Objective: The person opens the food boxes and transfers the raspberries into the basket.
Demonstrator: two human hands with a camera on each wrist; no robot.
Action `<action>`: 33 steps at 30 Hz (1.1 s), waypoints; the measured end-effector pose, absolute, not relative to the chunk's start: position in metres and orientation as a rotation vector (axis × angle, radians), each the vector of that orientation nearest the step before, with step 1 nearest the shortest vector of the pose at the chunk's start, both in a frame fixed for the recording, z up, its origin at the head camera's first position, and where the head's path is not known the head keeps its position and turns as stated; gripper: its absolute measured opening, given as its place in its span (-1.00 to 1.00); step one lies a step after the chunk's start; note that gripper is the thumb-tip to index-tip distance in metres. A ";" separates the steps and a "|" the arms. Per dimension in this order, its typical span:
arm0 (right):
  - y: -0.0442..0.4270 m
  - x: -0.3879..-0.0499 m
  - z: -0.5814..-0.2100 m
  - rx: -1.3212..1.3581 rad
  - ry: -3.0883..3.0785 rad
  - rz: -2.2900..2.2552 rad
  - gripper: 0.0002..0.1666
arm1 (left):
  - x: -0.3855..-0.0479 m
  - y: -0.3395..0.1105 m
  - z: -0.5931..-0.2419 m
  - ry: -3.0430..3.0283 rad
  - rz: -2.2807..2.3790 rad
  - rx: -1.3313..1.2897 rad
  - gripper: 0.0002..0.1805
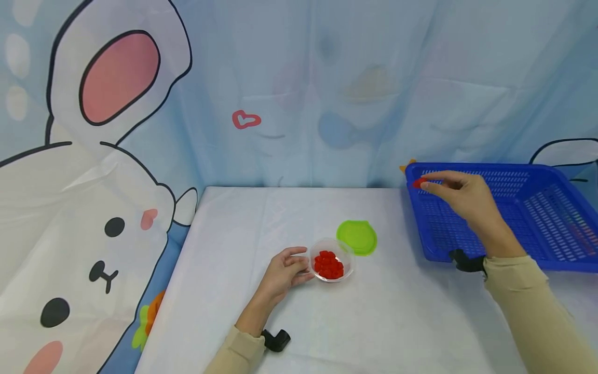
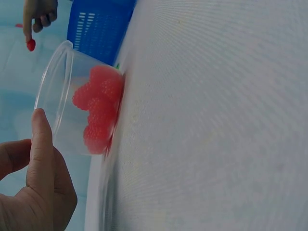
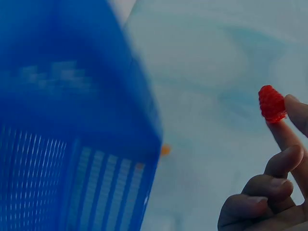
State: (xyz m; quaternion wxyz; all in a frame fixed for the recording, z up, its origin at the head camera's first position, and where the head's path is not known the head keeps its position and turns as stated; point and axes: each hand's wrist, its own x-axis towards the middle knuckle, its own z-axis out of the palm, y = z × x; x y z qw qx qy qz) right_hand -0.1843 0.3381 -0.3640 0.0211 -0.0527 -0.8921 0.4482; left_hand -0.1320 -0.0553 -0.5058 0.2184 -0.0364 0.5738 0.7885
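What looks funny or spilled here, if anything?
Nothing stands out. The cup stands upright with berries inside, the lid lies near it, and the right hand pinches one berry near the basket. I see no spills.

A pale blue cloth backdrop (image 1: pixel 289 62) hangs across the whole far side, softly creased, with a faint upright fold near the middle. On the left a huge white rabbit (image 1: pixel 84 218) in thick black outline looks out at me, face tilted, pink inside its ear (image 1: pixel 120 78). Below its cheek I see an orange and green shape (image 1: pixel 153 311). A small red heart outline (image 1: pixel 254 120) sits to the right of the ear, and washed-out pale spots (image 1: pixel 17 54) dot the upper left corner. The white tabletop (image 1: pixel 233 234) runs back to a straight edge before the cloth, under soft, diffuse light.
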 end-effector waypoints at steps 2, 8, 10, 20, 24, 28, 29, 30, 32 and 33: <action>0.354 -0.199 -0.366 -0.189 -2.781 1.392 -0.20 | -0.132 -0.055 -0.505 1.587 2.186 -0.095 -0.59; 0.394 -0.238 -0.387 -0.266 -2.863 1.501 -0.15 | -0.132 -0.056 -0.504 1.587 2.180 -0.113 -0.59; 0.403 -0.248 -0.397 -0.280 -2.927 1.510 -0.10 | -0.132 -0.056 -0.504 1.589 2.176 -0.123 -0.59; 0.433 -0.271 -0.440 -0.368 -3.224 1.440 -0.23 | -0.133 -0.056 -0.502 1.603 2.165 -0.121 -0.60; 0.435 -0.270 -0.447 -0.335 -3.285 1.395 -0.29 | -0.133 -0.055 -0.503 1.609 2.153 -0.120 -0.59; 0.430 -0.271 -0.443 -0.328 -3.233 1.413 -0.30 | -0.134 -0.055 -0.502 1.618 2.144 -0.124 -0.59; 0.428 -0.270 -0.440 -0.314 -3.225 1.407 -0.28 | -0.133 -0.055 -0.502 1.619 2.144 -0.120 -0.59; 0.425 -0.270 -0.436 -0.301 -3.221 1.384 -0.26 | -0.133 -0.055 -0.502 1.619 2.145 -0.118 -0.59; 0.419 -0.268 -0.424 -0.261 -3.216 1.343 -0.20 | -0.133 -0.055 -0.502 1.615 2.144 -0.120 -0.59; 0.415 -0.267 -0.417 -0.240 -3.216 1.323 -0.17 | -0.133 -0.056 -0.502 1.614 2.144 -0.123 -0.59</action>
